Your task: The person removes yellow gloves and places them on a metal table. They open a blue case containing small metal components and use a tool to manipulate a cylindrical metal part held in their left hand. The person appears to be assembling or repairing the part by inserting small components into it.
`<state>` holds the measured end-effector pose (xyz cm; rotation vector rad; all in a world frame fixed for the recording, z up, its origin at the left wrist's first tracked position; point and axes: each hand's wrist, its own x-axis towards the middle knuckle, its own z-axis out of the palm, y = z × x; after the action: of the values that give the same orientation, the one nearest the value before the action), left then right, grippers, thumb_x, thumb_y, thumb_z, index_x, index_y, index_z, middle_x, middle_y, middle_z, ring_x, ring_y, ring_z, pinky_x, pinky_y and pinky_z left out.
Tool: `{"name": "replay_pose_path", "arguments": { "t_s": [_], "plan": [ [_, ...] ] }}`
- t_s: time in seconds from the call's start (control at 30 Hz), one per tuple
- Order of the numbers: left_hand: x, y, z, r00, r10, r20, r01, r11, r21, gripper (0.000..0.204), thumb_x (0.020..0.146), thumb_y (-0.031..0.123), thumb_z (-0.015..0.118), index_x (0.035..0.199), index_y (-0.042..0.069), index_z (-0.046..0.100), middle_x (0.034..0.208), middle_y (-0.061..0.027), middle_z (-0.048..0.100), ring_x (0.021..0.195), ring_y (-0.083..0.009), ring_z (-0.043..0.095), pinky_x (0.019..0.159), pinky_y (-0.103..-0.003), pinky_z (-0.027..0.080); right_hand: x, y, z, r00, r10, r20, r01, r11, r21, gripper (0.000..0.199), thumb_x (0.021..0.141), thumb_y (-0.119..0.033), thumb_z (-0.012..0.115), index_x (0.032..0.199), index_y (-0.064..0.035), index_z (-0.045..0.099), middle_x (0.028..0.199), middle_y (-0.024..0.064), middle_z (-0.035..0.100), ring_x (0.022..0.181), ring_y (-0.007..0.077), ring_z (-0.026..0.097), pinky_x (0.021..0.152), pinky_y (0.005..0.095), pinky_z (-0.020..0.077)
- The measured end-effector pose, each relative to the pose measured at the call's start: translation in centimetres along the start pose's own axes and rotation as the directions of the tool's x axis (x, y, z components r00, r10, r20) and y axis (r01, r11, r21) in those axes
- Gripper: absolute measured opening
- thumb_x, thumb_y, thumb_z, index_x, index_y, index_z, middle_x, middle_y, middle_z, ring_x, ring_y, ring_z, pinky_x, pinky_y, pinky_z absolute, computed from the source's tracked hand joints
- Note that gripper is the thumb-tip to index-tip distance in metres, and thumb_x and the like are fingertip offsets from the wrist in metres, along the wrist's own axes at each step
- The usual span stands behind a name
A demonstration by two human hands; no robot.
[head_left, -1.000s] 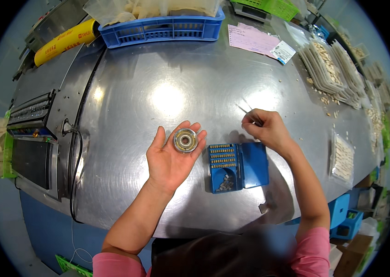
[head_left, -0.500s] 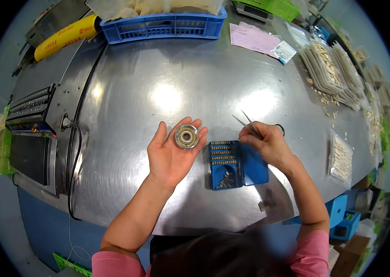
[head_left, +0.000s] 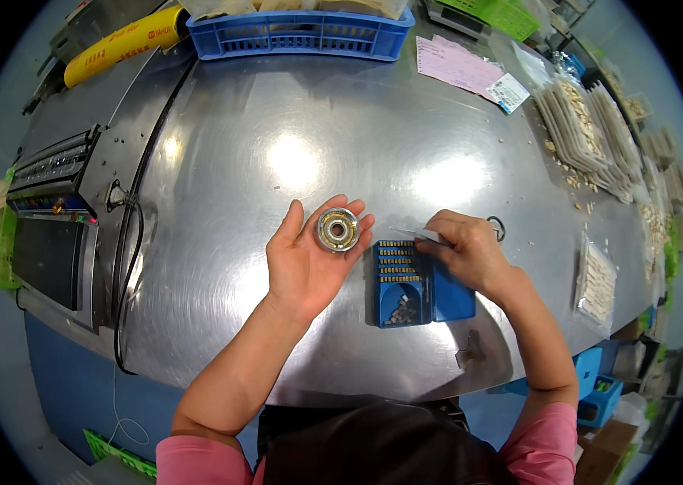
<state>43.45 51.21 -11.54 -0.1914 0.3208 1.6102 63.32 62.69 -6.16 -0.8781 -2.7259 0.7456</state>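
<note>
My left hand (head_left: 301, 271) is palm up, and a round metal wheel (head_left: 326, 233) with a hole in its middle rests on the slightly curled fingers. My right hand (head_left: 474, 252) pinches a pair of tweezers (head_left: 422, 233), blurred by motion, over the back edge of a small blue case (head_left: 404, 288). In that case lie rows of small brass-coloured blocks (head_left: 395, 260). A rounded compartment in front of them holds loose grey pieces (head_left: 400, 309). The case's blue lid (head_left: 453, 297) is folded open to the right, partly beneath my right hand.
Everything stands on a metal table (head_left: 236, 162). A blue crate (head_left: 301, 36) is at the back, with pink paper (head_left: 454, 66) beside it. Stacked trays of pale pieces (head_left: 571, 121) and a clear bag (head_left: 597, 275) lie right. A machine (head_left: 50, 194) with a black cable stands left.
My right hand has swung the tweezers down from pointing away to the back edge of the case. My left hand stays palm up with the wheel. The whole view has shifted slightly.
</note>
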Motion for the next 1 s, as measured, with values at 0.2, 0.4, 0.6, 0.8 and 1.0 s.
{"name": "replay_pose_path", "arguments": {
  "t_s": [0.2,0.4,0.6,0.8,1.0],
  "plan": [
    [0.0,0.0,0.1,1.0,-0.006,-0.001,0.006,1.0,-0.001,0.056,0.1,0.043,0.034,0.126,-0.005,0.044,0.129,-0.025,0.045,0.126,-0.0418,0.04,0.105,-0.048,0.04,0.4,-0.6,-0.5,0.997,-0.078,0.026,0.08,0.99,-0.117,0.008,0.078,-0.009,0.066,0.083,-0.0024,0.065,0.081,0.0085,0.062,0.07,0.0288,0.062,0.064,0.037,0.0507],
    [0.0,0.0,0.2,1.0,0.002,-0.015,-0.002,1.0,0.01,0.056,0.1,0.044,0.033,0.125,-0.005,0.044,0.13,-0.0248,0.044,0.126,-0.0417,0.041,0.104,-0.048,0.041,0.8,-1.0,-0.6,0.98,-0.196,0.039,0.2,0.956,-0.216,0.011,0.075,-0.004,0.066,0.085,-0.0016,0.064,0.082,0.0089,0.062,0.073,0.0277,0.063,0.066,0.0363,0.0526],
    [0.0,0.0,0.0,1.0,-0.003,0.001,0.003,1.0,0.011,0.056,0.1,0.044,0.033,0.125,-0.005,0.044,0.13,-0.0248,0.044,0.126,-0.0417,0.041,0.104,-0.048,0.04,0.6,-0.8,-0.5,0.985,-0.161,0.067,0.172,0.965,-0.196,0.015,0.074,-0.003,0.066,0.089,-0.0016,0.066,0.086,0.0094,0.063,0.076,0.0285,0.064,0.068,0.0366,0.0528],
    [0.0,0.0,0.0,1.0,-0.013,0.011,0.013,1.0,0.006,0.056,0.1,0.044,0.034,0.125,-0.005,0.044,0.13,-0.0253,0.044,0.126,-0.0417,0.04,0.105,-0.049,0.039,-1.4,-2.3,-2.8,0.96,0.239,-0.145,-0.215,0.964,0.159,0.02,0.082,-0.016,0.07,0.089,0.0013,0.064,0.067,0.0078,0.059,0.058,0.016,0.056,0.055,0.0292,0.0453],
    [0.0,0.0,-0.1,1.0,0.0,-0.005,0.0,1.0,-0.012,0.056,0.1,0.043,0.034,0.127,-0.005,0.043,0.131,-0.0262,0.043,0.128,-0.0422,0.038,0.106,-0.05,0.037,-6.4,-4.2,-2.2,0.827,0.562,-0.014,-0.417,0.63,0.655,0.039,0.097,-0.037,0.051,0.093,0.0005,0.062,0.066,-0.0019,0.048,0.061,0.0066,0.041,0.056,0.0215,0.0339]
  ]
}}
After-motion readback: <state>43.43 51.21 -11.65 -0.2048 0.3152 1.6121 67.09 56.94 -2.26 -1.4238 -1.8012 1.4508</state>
